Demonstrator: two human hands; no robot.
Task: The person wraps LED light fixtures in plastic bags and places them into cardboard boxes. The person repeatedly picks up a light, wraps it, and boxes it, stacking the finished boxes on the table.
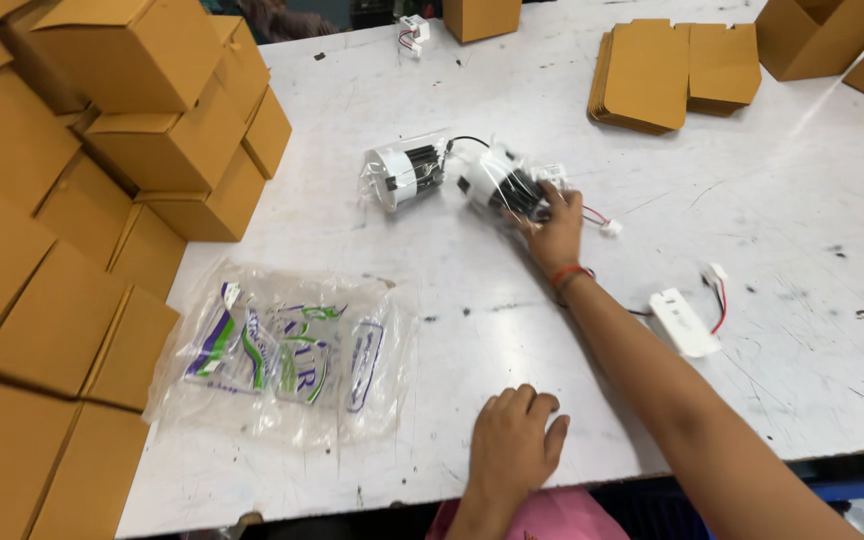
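While scuffed and marked with dark specks, a white worktable (512, 330), filling most of the view. At the left edge, stacked brown cardboard boxes (82, 200), piled high and close together. At the far right, a pile of flat folded cartons (667, 70), well apart from the hands. On the near left of the table, a heap of clear printed plastic bags (282, 355), lying flat. Right of the forearm, a small white driver unit (684, 322) with red and white wires.

Right hand (555, 232) stretched out across the table, arm nearly straight, palm down, fingers bent over a bagged white and black lamp fitting (505, 183), pressing on its wrapper; a red band at the wrist. Just beside it to the left, a second bagged lamp fitting (404, 173), touching or nearly touching the first. Left hand (514, 445) resting palm down near the table's front edge, fingers loosely curled together, holding nothing.
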